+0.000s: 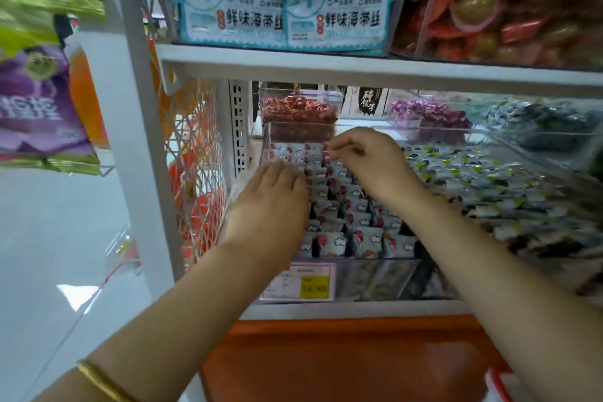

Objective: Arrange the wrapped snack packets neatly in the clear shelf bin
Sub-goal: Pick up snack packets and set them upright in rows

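Note:
A clear shelf bin (375,281) on the middle shelf holds several rows of small white snack packets (354,222) with red marks, standing upright. My left hand (272,202) lies over the left rows, fingers straight and flat on the packet tops. My right hand (365,160) reaches to the far end of the bin, its fingers curled and pinching a packet near the back row. The packets under both hands are hidden.
A neighbouring bin of black-and-white packets (489,186) sits to the right. Behind are bins of red (298,114) and purple (430,117) sweets. The shelf above (359,65) hangs low over the bin. A price label (300,281) is on the front. A wire mesh panel (195,173) stands left.

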Available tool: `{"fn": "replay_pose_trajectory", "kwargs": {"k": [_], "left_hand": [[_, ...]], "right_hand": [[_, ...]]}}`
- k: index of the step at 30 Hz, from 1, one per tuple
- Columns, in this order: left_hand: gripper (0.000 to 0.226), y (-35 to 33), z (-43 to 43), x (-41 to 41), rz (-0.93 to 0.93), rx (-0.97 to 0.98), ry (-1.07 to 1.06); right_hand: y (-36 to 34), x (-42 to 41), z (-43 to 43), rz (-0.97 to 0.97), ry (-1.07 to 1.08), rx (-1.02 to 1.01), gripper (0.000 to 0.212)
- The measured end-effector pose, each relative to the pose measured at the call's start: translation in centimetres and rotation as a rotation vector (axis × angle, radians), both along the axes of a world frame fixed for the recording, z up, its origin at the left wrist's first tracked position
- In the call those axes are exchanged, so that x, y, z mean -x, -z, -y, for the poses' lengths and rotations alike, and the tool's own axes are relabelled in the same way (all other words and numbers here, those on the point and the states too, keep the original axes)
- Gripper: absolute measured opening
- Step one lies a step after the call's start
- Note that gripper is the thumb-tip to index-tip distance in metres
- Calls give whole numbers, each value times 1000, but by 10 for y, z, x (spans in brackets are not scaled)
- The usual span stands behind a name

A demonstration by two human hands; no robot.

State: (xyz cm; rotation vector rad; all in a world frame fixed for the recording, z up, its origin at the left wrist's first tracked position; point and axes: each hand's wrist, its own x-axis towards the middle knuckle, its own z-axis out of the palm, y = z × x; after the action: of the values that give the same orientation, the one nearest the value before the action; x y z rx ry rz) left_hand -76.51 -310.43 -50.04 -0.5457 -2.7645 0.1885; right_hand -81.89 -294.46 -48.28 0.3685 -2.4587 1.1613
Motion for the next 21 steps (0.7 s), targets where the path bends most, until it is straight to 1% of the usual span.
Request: {"fn": "replay_pose_trajectory", "kwargs": {"k": [3, 5, 6, 8, 11, 13, 14, 17, 18, 21], "left_hand": [[54, 10, -4, -23, 11, -71, 44], [60, 13, -3, -31, 96, -59, 37], [64, 15, -2, -34, 141, -21, 29], [70, 20, 1, -37, 179, 55, 19], [72, 22, 3, -40, 179, 99, 1], [75, 22, 2, -40, 178, 116, -13], [77, 22, 1, -40, 179, 125, -22], [82, 24, 0, -40, 173, 145, -53], [82, 24, 0, -40, 168, 146, -56], [88, 25, 0, -41, 138, 97, -40]], "right_hand": [[6, -38, -3, -1, 11, -15, 16], [11, -55, -2, 27, 1, -47, 16], [14, -62, -1, 39, -6, -78, 15], [18, -71, 1, 42, -13, -176, 13], [23, -75, 6, 53, -23, -385, 13], [27, -75, 9, 84, 24, -531, 17], [28, -74, 10, 88, 49, -573, 18], [27, -73, 11, 62, 44, -557, 5], [26, -73, 11, 60, 25, -527, 8], [20, -75, 4, 40, -15, -344, 8]]}}
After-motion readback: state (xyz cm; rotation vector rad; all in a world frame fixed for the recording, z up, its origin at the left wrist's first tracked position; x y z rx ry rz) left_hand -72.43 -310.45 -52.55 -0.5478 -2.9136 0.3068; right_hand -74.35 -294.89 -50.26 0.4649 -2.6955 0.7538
